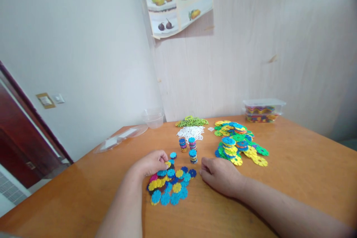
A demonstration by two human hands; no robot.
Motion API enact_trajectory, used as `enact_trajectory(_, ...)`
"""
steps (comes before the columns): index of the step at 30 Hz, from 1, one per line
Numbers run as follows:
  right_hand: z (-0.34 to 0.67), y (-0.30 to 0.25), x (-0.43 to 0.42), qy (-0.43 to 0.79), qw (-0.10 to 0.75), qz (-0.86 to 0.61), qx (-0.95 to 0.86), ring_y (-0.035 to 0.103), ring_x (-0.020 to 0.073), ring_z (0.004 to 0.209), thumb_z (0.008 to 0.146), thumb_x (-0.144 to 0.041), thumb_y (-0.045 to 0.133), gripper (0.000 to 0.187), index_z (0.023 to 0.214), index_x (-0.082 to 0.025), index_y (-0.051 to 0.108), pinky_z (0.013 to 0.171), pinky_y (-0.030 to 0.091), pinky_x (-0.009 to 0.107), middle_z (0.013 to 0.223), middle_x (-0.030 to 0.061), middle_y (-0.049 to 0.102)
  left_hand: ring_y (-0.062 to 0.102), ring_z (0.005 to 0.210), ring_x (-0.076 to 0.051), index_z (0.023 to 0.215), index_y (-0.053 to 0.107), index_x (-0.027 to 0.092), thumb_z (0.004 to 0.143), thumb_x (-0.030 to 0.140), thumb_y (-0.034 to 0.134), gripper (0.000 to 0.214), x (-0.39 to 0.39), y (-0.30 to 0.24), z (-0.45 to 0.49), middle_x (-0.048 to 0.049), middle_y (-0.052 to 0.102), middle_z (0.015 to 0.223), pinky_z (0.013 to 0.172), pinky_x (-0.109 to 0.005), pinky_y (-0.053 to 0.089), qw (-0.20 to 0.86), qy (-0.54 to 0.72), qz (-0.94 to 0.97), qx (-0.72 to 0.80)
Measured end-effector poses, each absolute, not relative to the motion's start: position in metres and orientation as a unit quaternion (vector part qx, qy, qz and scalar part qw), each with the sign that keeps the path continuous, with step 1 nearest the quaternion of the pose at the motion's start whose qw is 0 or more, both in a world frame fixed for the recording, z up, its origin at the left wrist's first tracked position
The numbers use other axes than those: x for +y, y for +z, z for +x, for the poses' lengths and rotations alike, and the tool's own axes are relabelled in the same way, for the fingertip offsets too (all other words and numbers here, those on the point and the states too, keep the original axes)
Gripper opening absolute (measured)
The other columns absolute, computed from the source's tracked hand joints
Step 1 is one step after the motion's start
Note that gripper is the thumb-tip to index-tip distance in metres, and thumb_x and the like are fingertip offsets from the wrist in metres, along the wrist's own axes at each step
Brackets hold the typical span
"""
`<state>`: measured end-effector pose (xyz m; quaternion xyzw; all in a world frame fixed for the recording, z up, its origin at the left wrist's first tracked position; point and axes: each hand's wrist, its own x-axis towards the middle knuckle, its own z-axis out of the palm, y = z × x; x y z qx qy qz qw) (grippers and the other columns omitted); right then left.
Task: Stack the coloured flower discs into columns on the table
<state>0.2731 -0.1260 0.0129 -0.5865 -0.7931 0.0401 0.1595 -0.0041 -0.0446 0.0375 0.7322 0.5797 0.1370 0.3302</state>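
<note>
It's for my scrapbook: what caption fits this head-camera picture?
Left hand on a pile of colourful discs, right hand resting beside it, on a wooden table.

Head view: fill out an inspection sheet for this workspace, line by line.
Surface: glossy orange-brown table.
Job's things: pile of flat toothed discs, mostly blue and yellow, between the hands; three short disc stacks just behind it.
Clutter: larger disc pile, green, yellow and blue, to the right; white pieces and green pieces behind; two lidded boxes at the wall; clear tub and clear lid at the left.
Grips: left hand curled on the pile's far-left edge; right hand palm down on the table beside the pile; whether either grip holds a disc cannot be told.
Cables: nothing seen.
Surroundings: fruit poster on the wall, wall switch, dark red door at the left.
</note>
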Motion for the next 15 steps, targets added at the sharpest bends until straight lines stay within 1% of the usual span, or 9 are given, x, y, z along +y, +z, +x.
enact_trajectory(3, 0.273, 0.013, -0.126, 0.046, 0.161, -0.584, -0.794, 0.057, 0.0133, 0.064, 0.088, -0.033, 0.046, 0.018, 0.079, -0.022, 0.056, 0.054, 0.022, 0.025, 0.073, 0.0017, 0.067, 0.055, 0.066, -0.014, 0.085, 0.061, 0.017, 0.060, 0.030, 0.067, 0.029, -0.045, 0.036, -0.006, 0.0004, 0.062, 0.074, 0.053, -0.022, 0.037, 0.338, 0.140, 0.731, 0.576)
enact_trajectory(6, 0.273, 0.014, -0.126, 0.052, 0.166, -0.583, -0.794, 0.057, 0.0133, 0.063, 0.088, -0.033, 0.046, 0.018, 0.079, -0.021, 0.056, 0.053, 0.021, 0.025, 0.072, 0.0016, 0.067, 0.054, 0.066, -0.014, 0.082, 0.060, 0.017, 0.061, 0.029, 0.067, 0.026, -0.046, 0.040, -0.008, 0.0006, 0.060, 0.072, 0.054, -0.022, 0.037, 0.337, 0.160, 0.725, 0.578)
enact_trajectory(11, 0.272, 0.015, -0.127, 0.053, 0.171, -0.582, -0.793, 0.057, 0.0134, 0.062, 0.087, -0.032, 0.046, 0.018, 0.078, -0.021, 0.056, 0.053, 0.020, 0.025, 0.072, 0.0023, 0.067, 0.052, 0.067, -0.013, 0.082, 0.059, 0.016, 0.064, 0.030, 0.066, 0.024, -0.042, 0.044, -0.009, 0.0005, 0.060, 0.073, 0.061, -0.023, 0.038, 0.364, 0.267, 0.687, 0.570)
enact_trajectory(15, 0.272, 0.014, -0.127, 0.041, 0.175, -0.582, -0.793, 0.058, 0.0136, 0.062, 0.087, -0.032, 0.046, 0.019, 0.076, -0.021, 0.055, 0.052, 0.019, 0.025, 0.072, 0.0028, 0.068, 0.049, 0.065, -0.012, 0.080, 0.059, 0.016, 0.063, 0.029, 0.066, 0.022, -0.038, 0.042, 0.000, 0.0011, 0.059, 0.070, 0.063, -0.024, 0.038, 0.365, 0.340, 0.641, 0.584)
